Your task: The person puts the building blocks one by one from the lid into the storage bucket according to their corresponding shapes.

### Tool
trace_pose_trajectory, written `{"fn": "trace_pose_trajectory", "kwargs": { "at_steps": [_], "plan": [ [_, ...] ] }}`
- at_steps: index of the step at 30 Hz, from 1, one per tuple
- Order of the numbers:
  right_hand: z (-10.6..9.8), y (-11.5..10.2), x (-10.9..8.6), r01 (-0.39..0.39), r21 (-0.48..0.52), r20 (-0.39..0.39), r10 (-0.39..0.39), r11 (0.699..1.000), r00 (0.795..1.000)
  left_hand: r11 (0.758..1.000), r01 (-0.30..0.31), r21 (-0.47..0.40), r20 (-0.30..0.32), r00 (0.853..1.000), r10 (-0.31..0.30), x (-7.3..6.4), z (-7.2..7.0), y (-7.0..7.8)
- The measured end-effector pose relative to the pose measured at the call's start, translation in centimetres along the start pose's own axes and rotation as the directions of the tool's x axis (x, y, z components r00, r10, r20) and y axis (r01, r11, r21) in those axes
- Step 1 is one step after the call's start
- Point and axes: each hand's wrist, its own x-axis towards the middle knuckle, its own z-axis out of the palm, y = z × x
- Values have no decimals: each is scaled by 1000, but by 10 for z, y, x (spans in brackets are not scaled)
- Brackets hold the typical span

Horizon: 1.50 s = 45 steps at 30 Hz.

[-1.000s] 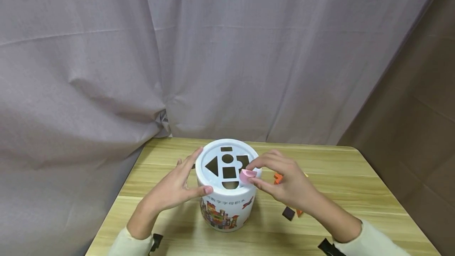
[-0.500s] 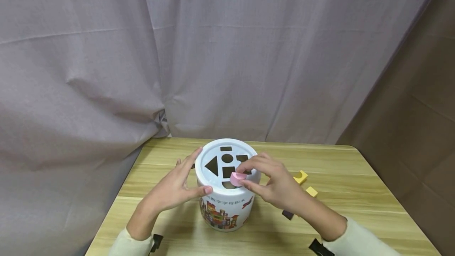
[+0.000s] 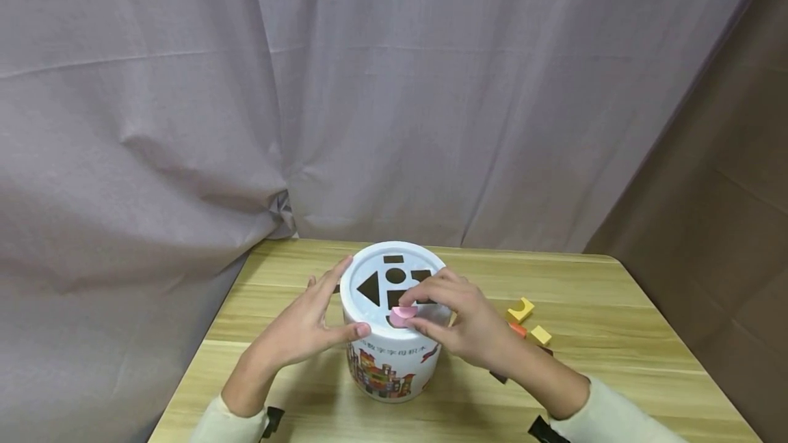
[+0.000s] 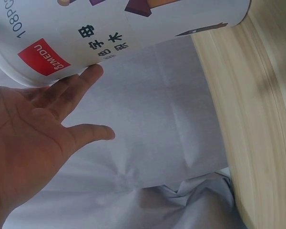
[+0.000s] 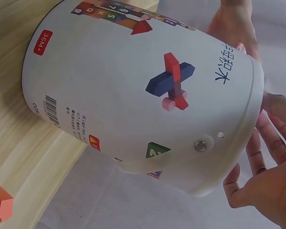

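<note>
A white bucket (image 3: 425,368) with printed building pictures stands upright on the table. Its lid (image 3: 372,260) has several shaped holes, among them a triangle and a circle. At the near part of the lid, my right hand (image 3: 474,327) pinches a pink half-round block (image 3: 403,315) between thumb and fingers. The block sits over the half-round hole and hides most of it; whether it has entered cannot be told. My left hand (image 3: 295,333) rests against the bucket's left side and rim with fairly straight fingers. In the left wrist view, its fingers (image 4: 78,93) lie along the bucket wall.
Right of the bucket lie a notched yellow block (image 3: 522,310), a small yellow block (image 3: 541,335), an orange block (image 3: 518,329) and a dark block (image 3: 498,377), partly behind the right forearm. A grey curtain (image 3: 394,122) hangs behind the wooden table (image 3: 585,286).
My right hand has moved left across the lid with the pink block, from its right edge to the half-round hole. The left hand and the bucket have stayed in place.
</note>
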Motion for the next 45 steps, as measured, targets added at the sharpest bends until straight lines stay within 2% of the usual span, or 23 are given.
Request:
{"fn": "trace_pose_trajectory", "kwargs": {
  "at_steps": [10,20,27,36,45],
  "plan": [
    [-7,-1,-1,-37,-32,3,37,999,999,1000,-9,-6,-9,1000,9,4,-3,2],
    [-26,2,-11,-81,-88,-27,79,993,996,1000,-13,-16,-19,1000,13,3,-4,2],
    [-41,13,-28,-105,-143,-52,99,984,994,1000,-9,-21,-20,1000,8,2,-2,0],
    [-56,21,-54,-214,-181,-53,207,960,977,999,-28,-20,-27,999,28,-2,0,-3],
    [-66,30,-79,-272,-251,-52,268,929,962,999,-26,-28,-18,1000,26,-2,-1,-3]
  ]
}}
